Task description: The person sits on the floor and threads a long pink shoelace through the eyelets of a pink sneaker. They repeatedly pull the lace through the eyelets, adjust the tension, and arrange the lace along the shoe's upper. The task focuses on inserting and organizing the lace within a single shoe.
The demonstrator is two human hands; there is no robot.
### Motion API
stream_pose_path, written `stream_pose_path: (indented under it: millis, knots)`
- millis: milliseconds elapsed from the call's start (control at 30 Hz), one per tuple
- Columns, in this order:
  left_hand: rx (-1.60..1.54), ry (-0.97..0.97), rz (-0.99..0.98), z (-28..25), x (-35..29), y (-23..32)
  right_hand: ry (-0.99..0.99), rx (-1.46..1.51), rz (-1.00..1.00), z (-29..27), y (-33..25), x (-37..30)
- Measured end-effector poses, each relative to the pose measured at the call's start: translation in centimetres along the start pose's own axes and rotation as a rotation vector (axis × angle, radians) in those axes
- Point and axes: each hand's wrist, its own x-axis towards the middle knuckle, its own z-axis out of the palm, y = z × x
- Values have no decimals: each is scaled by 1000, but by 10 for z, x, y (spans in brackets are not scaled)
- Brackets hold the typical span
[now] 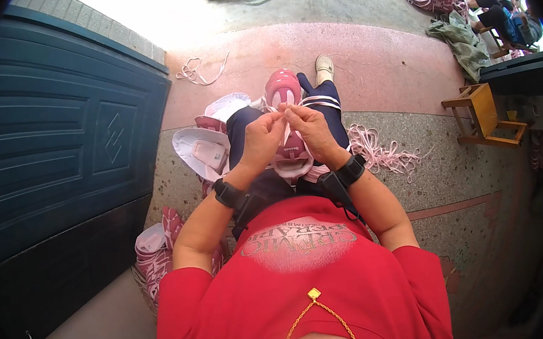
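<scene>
A pink sneaker (283, 81) rests on my lap with its toe pointing away from me. Above its tongue, my left hand (260, 139) and my right hand (313, 129) meet, thumbs and fingertips pinched closely together. Both appear to grip a pale shoelace (308, 101), which runs out beside the fingers on either side. The exact spot where the lace sits between the fingertips is too small to make out. White bands cross the dark trousers over my right thigh; whether these are laces or stripes is unclear.
More pink shoe parts with white linings (198, 152) lie left of my legs, and others (155, 254) are heaped by the dark door (48, 120). Loose laces (385, 151) pile at my right. A wooden stool (485, 115) lies tipped farther right. Another person sits at far right.
</scene>
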Motion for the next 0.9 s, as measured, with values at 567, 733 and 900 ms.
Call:
stream_pose_path:
  millis: [567,733,900]
  knots:
    - [688,-373,227,-23,86,-48,-102,-256,-161,-23,15,-41]
    - [1007,-410,556,-17,95,-58,-194,-210,-50,-26,-6,-47]
    - [665,-671,223,-26,118,-45,-226,-180,-621,-32,-119,-40]
